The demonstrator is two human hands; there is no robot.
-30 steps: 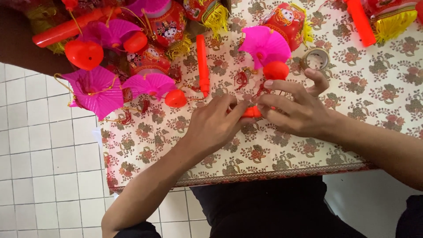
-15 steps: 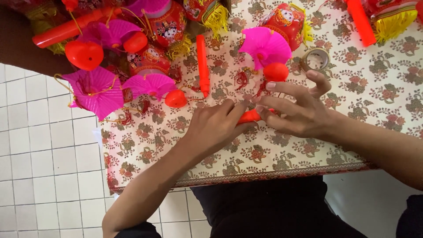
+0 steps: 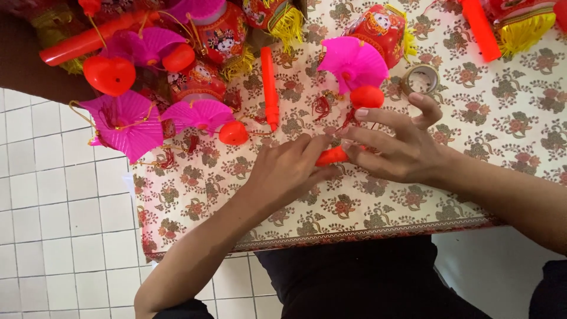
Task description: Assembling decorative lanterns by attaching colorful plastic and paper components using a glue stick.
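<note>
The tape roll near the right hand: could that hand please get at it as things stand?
Probably yes. The tape roll lies on bare tablecloth just beyond the right hand's raised finger, nothing between them. But that hand, with the left hand, pinches a red piece.

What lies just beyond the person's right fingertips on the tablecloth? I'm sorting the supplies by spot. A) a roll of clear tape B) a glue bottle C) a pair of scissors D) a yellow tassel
A: a roll of clear tape lies flat on the floral tablecloth just past the raised fingers of the right hand, with no scissors or glue bottle in sight.
</note>
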